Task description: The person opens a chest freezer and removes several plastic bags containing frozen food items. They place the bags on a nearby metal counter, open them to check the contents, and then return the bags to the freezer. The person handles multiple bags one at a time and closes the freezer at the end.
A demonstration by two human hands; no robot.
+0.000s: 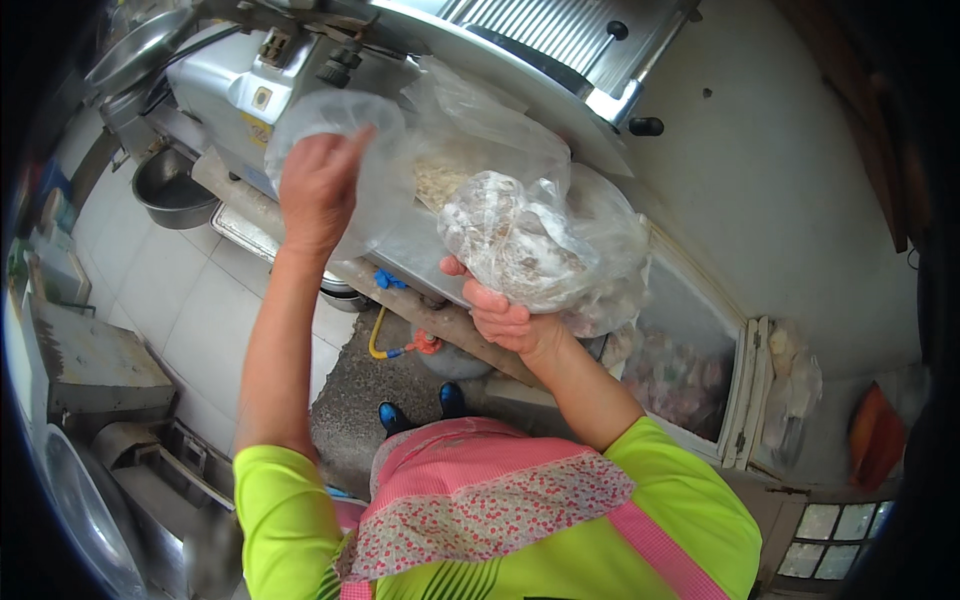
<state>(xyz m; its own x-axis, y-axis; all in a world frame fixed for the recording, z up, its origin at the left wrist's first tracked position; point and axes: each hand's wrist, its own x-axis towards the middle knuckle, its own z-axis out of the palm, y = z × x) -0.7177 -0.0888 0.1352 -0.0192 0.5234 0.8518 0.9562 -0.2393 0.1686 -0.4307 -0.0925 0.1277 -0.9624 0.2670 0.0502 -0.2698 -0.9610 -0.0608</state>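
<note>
My left hand (319, 187), blurred and curled, grips a thin clear plastic bag (379, 199). The bag spreads behind and beside my knuckles, over the counter's front edge. My right hand (499, 311) holds a lumpy bundle wrapped in clear plastic (517, 240) from below, fingers curled under its near side. White patches, perhaps frost or flour, cover the brownish contents, which I cannot make out. Behind the bundle another clear bag (487, 139) stands on the metal counter, with pale shredded or crumbly food (439, 180) showing low inside it. More crumpled plastic (611, 217) lies right of the bundle.
A metal slicing machine (559, 37) with a ridged plate stands at the back. Left of it is a silver machine housing (232, 90). A glass-topped chest (682, 352) with bagged contents sits right. Below the counter are a gas cylinder (454, 361) and yellow hose (375, 337).
</note>
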